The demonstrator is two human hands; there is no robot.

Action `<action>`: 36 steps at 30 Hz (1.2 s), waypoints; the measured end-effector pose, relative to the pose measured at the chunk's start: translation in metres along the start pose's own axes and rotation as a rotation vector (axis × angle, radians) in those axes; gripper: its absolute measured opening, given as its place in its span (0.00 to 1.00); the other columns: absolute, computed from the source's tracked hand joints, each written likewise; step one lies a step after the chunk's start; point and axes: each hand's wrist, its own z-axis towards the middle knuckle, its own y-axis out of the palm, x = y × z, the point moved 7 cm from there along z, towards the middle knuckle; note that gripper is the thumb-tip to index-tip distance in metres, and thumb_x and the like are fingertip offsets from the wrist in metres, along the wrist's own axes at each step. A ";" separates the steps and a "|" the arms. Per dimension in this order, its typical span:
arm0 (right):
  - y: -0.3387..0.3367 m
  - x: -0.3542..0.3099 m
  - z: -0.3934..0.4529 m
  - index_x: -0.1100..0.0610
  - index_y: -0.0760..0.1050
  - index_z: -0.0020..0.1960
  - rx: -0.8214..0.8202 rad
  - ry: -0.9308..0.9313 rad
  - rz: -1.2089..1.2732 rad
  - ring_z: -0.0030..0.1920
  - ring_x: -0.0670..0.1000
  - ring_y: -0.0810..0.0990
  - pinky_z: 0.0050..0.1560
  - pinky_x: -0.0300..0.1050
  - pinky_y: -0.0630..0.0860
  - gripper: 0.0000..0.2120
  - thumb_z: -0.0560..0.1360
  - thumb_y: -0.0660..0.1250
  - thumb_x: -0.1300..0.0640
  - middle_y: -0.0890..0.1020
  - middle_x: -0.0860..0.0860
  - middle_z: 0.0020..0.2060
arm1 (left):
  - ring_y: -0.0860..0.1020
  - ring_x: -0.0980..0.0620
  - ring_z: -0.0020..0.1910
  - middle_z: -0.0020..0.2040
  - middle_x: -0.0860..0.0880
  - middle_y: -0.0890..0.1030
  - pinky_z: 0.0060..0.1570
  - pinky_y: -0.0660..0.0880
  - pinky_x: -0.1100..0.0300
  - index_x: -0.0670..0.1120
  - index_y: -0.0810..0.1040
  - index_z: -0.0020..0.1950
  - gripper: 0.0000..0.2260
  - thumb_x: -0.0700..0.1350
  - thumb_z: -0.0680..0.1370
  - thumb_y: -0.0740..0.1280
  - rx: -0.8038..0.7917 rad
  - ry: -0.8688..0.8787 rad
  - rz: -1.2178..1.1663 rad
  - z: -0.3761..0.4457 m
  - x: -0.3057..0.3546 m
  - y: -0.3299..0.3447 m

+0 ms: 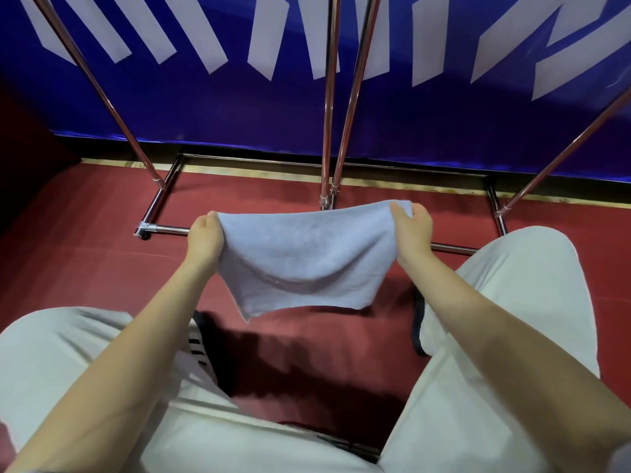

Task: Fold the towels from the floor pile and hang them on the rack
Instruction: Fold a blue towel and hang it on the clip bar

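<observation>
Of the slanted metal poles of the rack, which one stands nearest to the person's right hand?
The middle pole, slanting down to the base just above the right hand. The other slanted poles end far off at the sides.

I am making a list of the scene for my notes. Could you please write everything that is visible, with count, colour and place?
towel: one, light blue, held in the air above the floor
rack: metal poles and base bars, silver, on the floor before the banner
banner: one, blue with white shapes, behind the rack
floor: dark red, below everything
shoe: one in view, striped black and white, lower left
left hand: grips the towel's left top corner
right hand: grips the right top corner
</observation>
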 end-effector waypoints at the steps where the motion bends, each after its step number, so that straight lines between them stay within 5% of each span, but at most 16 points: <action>1: 0.002 0.008 0.001 0.59 0.73 0.44 0.006 0.054 0.017 0.42 0.51 0.74 0.42 0.44 0.70 0.04 0.76 0.64 0.58 0.76 0.53 0.41 | 0.73 0.36 0.61 0.61 0.34 0.76 0.61 0.70 0.46 0.34 0.74 0.57 0.19 0.47 0.82 0.52 -0.019 -0.011 -0.003 -0.001 -0.001 0.004; 5: 0.014 0.024 -0.002 0.59 0.75 0.49 -0.004 0.208 0.131 0.46 0.53 0.76 0.46 0.45 0.71 0.04 0.76 0.64 0.60 0.78 0.55 0.44 | 0.73 0.49 0.47 0.43 0.49 0.76 0.47 0.70 0.59 0.42 0.74 0.51 0.12 0.48 0.84 0.55 -0.102 -0.155 -0.249 -0.011 -0.005 0.026; 14: 0.040 0.027 -0.013 0.57 0.73 0.39 -0.038 0.358 0.256 0.39 0.51 0.75 0.42 0.43 0.72 0.07 0.76 0.66 0.59 0.74 0.50 0.34 | 0.78 0.52 0.39 0.42 0.47 0.79 0.37 0.76 0.61 0.40 0.75 0.52 0.07 0.41 0.82 0.59 -0.253 -0.266 -0.542 -0.040 0.013 0.067; 18: 0.047 0.015 -0.020 0.57 0.75 0.43 -0.056 0.300 0.271 0.37 0.49 0.75 0.40 0.40 0.72 0.03 0.76 0.65 0.60 0.75 0.50 0.35 | 0.78 0.51 0.40 0.42 0.46 0.79 0.39 0.75 0.62 0.40 0.76 0.49 0.07 0.39 0.81 0.59 -0.352 -0.210 -0.522 -0.053 0.030 0.092; 23: 0.059 -0.014 -0.032 0.57 0.74 0.46 -0.139 0.055 0.245 0.39 0.45 0.76 0.43 0.37 0.73 0.02 0.76 0.66 0.59 0.77 0.48 0.38 | 0.70 0.55 0.27 0.31 0.51 0.73 0.32 0.66 0.62 0.45 0.77 0.41 0.06 0.42 0.78 0.65 -0.430 -0.110 -0.471 -0.073 0.048 0.116; 36: 0.072 -0.033 -0.051 0.51 0.68 0.39 -0.273 -0.206 0.077 0.32 0.36 0.73 0.36 0.30 0.69 0.10 0.77 0.65 0.58 0.75 0.45 0.35 | 0.80 0.52 0.48 0.52 0.45 0.84 0.53 0.76 0.57 0.42 0.83 0.54 0.11 0.46 0.77 0.68 -0.460 -0.110 -0.448 -0.096 0.045 0.133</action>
